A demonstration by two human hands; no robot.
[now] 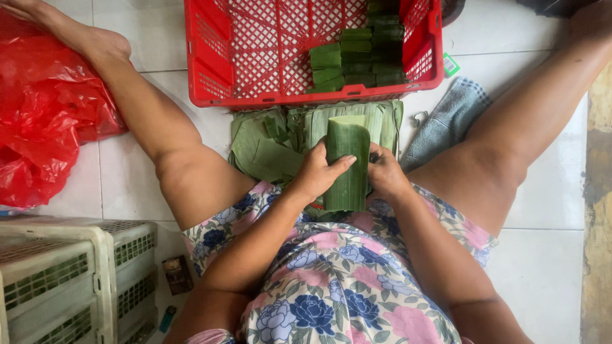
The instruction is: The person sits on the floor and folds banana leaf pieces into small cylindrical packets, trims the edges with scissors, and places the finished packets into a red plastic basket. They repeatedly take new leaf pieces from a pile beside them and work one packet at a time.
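The red plastic crate (255, 51) with a lattice bottom stands on the white tiled floor (542, 267) in front of the person. In its right part lie dark green folded leaf parcels (357, 60), stacked in rows against the right wall. Just before the crate lies a pile of flat green banana leaves (268, 143).

Above the pile, the left hand (319, 172) and the right hand (386, 172) hold a rolled green banana leaf (347, 165) upright between them. The left fingers are curled around its left side, with the thumb pressed on the front. The right hand grips the right edge.

A small green label (451, 64) lies on the floor beside the crate's right corner, near a grey-blue cloth (449, 121). A crumpled red plastic bag (44, 108) lies at the far left. White slatted plastic baskets (70, 274) stand at the lower left.
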